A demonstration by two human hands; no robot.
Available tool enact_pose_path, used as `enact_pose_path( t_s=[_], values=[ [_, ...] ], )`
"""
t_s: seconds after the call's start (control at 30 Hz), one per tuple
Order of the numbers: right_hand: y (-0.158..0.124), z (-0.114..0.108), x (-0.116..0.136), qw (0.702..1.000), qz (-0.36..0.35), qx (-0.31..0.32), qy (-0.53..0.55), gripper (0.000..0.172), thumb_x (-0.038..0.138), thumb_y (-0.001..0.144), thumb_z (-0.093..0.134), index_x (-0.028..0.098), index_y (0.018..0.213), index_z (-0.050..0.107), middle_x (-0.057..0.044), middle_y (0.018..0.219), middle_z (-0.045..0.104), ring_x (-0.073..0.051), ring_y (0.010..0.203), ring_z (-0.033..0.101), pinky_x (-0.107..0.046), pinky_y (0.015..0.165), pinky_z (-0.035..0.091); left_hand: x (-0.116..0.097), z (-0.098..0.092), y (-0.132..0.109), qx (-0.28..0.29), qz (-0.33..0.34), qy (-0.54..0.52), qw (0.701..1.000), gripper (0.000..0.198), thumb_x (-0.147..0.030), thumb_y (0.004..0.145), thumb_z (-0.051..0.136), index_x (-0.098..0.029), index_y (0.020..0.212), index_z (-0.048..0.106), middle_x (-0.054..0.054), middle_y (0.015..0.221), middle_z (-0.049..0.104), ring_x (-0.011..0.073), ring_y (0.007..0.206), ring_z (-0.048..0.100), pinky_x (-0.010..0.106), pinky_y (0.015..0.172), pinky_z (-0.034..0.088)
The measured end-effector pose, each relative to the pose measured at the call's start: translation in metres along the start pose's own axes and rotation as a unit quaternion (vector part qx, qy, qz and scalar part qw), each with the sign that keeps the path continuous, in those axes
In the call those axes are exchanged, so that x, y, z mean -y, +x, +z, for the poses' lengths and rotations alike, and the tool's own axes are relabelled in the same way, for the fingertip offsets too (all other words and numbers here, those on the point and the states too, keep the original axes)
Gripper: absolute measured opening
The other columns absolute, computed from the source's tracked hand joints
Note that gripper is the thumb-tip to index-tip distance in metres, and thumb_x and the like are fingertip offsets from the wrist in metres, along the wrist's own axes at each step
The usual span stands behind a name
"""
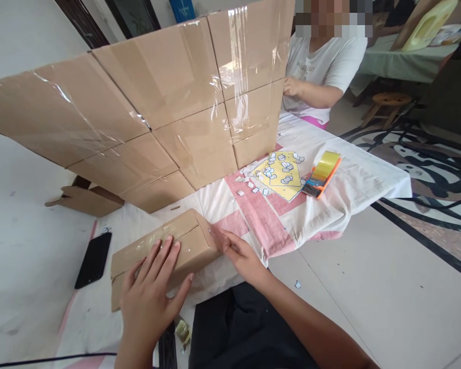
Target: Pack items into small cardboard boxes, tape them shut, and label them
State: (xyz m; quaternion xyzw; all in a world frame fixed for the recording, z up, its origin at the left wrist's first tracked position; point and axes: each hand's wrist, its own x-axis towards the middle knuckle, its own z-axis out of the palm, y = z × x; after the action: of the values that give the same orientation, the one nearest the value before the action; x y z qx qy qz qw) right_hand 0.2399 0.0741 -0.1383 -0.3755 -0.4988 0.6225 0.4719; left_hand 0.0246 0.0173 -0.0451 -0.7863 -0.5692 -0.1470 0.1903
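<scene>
A small taped cardboard box (184, 241) lies on the cloth-covered table (369, 179) right in front of me. My left hand (151, 287) rests flat on its top, fingers stretched out. My right hand (240, 253) touches the box's right end with fingers extended against the side. Behind the box stands a wall of larger taped cardboard boxes (149, 113).
An orange tape dispenser (322, 174) and a yellow sheet with small paper pieces (282, 174) lie at the right of the table. A black phone (94, 259) lies at the left. A person in a white shirt (322, 72) sits beyond the boxes. A wooden stool (386, 105) stands behind.
</scene>
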Motion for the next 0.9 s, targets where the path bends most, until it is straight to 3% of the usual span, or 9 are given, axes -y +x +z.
enact_pose_path(
  t_s=[0.13, 0.2, 0.3, 0.37, 0.53, 0.67, 0.8, 0.9],
  values=[
    [0.012, 0.002, -0.009, 1.0, -0.011, 0.024, -0.013, 0.047, 0.034, 0.09, 0.059, 0.023, 0.135, 0.067, -0.004, 0.1, 0.073, -0.019, 0.082, 0.065, -0.038, 0.084, 0.054, -0.001, 0.001, -0.002, -0.009, 0.007, 0.0, 1.0, 0.071, -0.046, 0.089, 0.06, -0.025, 0.153, 0.04, 0.008, 0.153, 0.051, 0.0327, 0.138, 0.051, 0.047, 0.104, 0.036],
    [0.013, 0.003, -0.011, 0.999, -0.016, 0.045, -0.008, 0.046, 0.036, 0.091, 0.06, 0.022, 0.133, 0.069, -0.007, 0.117, 0.074, -0.023, 0.099, 0.07, -0.042, 0.096, 0.053, -0.001, 0.002, -0.002, -0.007, 0.009, -0.003, 1.0, 0.071, -0.046, 0.089, 0.06, -0.025, 0.153, 0.041, 0.008, 0.154, 0.051, 0.0325, 0.138, 0.051, 0.047, 0.104, 0.036],
    [0.012, 0.001, -0.011, 0.996, -0.035, 0.075, 0.014, 0.048, 0.04, 0.091, 0.062, 0.025, 0.137, 0.066, -0.005, 0.139, 0.066, -0.026, 0.13, 0.06, -0.046, 0.115, 0.042, 0.0, 0.002, -0.001, -0.004, 0.007, -0.005, 1.0, 0.071, -0.046, 0.088, 0.061, -0.026, 0.153, 0.041, 0.007, 0.154, 0.05, 0.032, 0.138, 0.052, 0.047, 0.104, 0.036],
    [0.013, -0.001, -0.01, 0.996, -0.036, 0.081, 0.026, 0.047, 0.043, 0.092, 0.063, 0.026, 0.136, 0.067, -0.003, 0.141, 0.064, -0.027, 0.135, 0.057, -0.047, 0.119, 0.038, 0.001, 0.003, -0.001, -0.006, 0.004, -0.005, 1.0, 0.07, -0.046, 0.088, 0.062, -0.026, 0.153, 0.041, 0.007, 0.154, 0.051, 0.0318, 0.138, 0.052, 0.047, 0.104, 0.036],
    [0.026, -0.006, -0.001, 0.999, -0.037, 0.013, -0.008, 0.033, 0.039, 0.09, 0.064, 0.024, 0.116, 0.078, -0.006, 0.117, 0.077, -0.027, 0.111, 0.071, -0.045, 0.103, 0.053, 0.0, 0.003, -0.001, -0.011, 0.002, -0.001, 1.0, 0.069, -0.045, 0.089, 0.061, -0.027, 0.152, 0.042, 0.006, 0.153, 0.051, 0.0317, 0.138, 0.052, 0.047, 0.103, 0.037],
    [0.04, -0.002, 0.004, 0.996, -0.079, -0.047, -0.014, 0.023, 0.033, 0.088, 0.066, 0.025, 0.101, 0.082, -0.006, 0.104, 0.08, -0.023, 0.096, 0.074, -0.035, 0.085, 0.057, -0.001, 0.004, 0.001, -0.014, 0.004, 0.005, 1.0, 0.068, -0.044, 0.089, 0.061, -0.026, 0.152, 0.043, 0.007, 0.152, 0.053, 0.0316, 0.136, 0.054, 0.047, 0.102, 0.038],
    [0.043, 0.003, 0.002, 0.988, -0.139, -0.038, -0.062, 0.02, 0.025, 0.088, 0.064, 0.022, 0.096, 0.082, -0.006, 0.091, 0.078, -0.017, 0.075, 0.069, -0.028, 0.066, 0.051, -0.001, 0.003, 0.003, -0.012, 0.002, 0.009, 1.0, 0.067, -0.044, 0.089, 0.06, -0.025, 0.151, 0.045, 0.008, 0.152, 0.053, 0.0325, 0.135, 0.055, 0.047, 0.099, 0.039],
    [0.041, 0.001, 0.002, 0.983, -0.165, -0.016, -0.081, 0.027, 0.018, 0.087, 0.058, 0.021, 0.1, 0.082, -0.006, 0.089, 0.073, -0.013, 0.068, 0.062, -0.026, 0.062, 0.046, -0.001, 0.002, 0.003, -0.009, 0.0, 0.006, 1.0, 0.066, -0.044, 0.089, 0.06, -0.025, 0.15, 0.045, 0.008, 0.151, 0.054, 0.0328, 0.134, 0.056, 0.047, 0.098, 0.039]
  ],
)
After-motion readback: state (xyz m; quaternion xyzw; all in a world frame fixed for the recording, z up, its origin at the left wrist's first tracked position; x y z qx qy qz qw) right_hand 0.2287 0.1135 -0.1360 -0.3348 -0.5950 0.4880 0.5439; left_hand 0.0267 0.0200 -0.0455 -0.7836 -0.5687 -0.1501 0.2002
